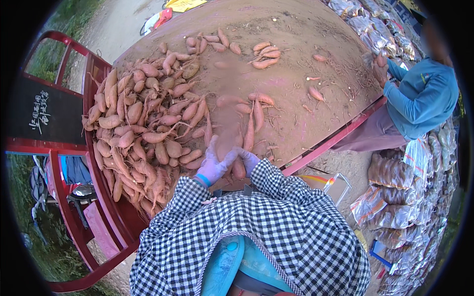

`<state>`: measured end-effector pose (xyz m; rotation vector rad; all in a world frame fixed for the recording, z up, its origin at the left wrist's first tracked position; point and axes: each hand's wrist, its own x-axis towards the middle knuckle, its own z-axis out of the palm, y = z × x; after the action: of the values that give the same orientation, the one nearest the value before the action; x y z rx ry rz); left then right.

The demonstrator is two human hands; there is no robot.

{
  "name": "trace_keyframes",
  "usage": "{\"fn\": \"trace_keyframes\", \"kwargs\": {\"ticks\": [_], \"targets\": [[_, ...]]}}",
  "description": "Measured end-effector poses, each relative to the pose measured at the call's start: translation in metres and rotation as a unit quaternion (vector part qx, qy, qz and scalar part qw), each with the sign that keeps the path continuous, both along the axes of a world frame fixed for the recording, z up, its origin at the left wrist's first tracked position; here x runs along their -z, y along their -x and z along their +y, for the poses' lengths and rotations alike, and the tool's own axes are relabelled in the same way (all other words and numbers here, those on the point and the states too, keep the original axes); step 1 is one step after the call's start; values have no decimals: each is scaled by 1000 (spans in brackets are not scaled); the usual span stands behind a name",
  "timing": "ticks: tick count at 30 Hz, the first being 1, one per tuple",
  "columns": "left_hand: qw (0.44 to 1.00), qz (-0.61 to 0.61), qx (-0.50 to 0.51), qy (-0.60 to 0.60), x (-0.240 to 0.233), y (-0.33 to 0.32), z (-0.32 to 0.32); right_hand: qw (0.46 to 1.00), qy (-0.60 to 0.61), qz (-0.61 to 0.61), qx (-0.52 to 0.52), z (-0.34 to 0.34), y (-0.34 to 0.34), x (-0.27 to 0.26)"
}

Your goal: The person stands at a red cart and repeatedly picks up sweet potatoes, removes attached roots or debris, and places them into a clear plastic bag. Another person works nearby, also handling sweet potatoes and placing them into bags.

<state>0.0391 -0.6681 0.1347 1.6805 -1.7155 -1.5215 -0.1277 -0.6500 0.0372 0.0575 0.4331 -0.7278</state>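
Note:
My left hand (214, 165), in a dusty lavender glove, has its thumb and fingers spread around a sweet potato (223, 147). A blurred smear in the view partly veils that root. Right beside it, my right hand (249, 160) is gloved too, its fingertips near my left thumb. Another sweet potato (239, 170) shows between my wrists, against the right hand; whether that hand grips it is unclear. Just beyond my hands lie long, thin sweet potatoes (249, 132). To the left rises a large heap of sweet potatoes (148, 111) with stringy roots.
A red metal rail (333, 135) edges the soil-covered truck bed (292, 122). Small sweet potatoes (264, 55) lie farther off. At the right, a person in a blue top (418, 92) holds a root. Filled clear bags (392, 172) are stacked beyond. A red-framed panel (48, 111) bears writing.

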Motion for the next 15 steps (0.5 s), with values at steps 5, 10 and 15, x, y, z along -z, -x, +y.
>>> {"fn": "trace_keyframes", "kwargs": {"ticks": [5,10,15], "targets": [[951,-145,271,-43,-38,97,10,985,31,16,168,68,80,13],[876,6,482,19,-24,192,72,897,84,219,375,219,200,67],[867,146,477,0,16,189,84,838,-5,267,475,348,252,29]]}}
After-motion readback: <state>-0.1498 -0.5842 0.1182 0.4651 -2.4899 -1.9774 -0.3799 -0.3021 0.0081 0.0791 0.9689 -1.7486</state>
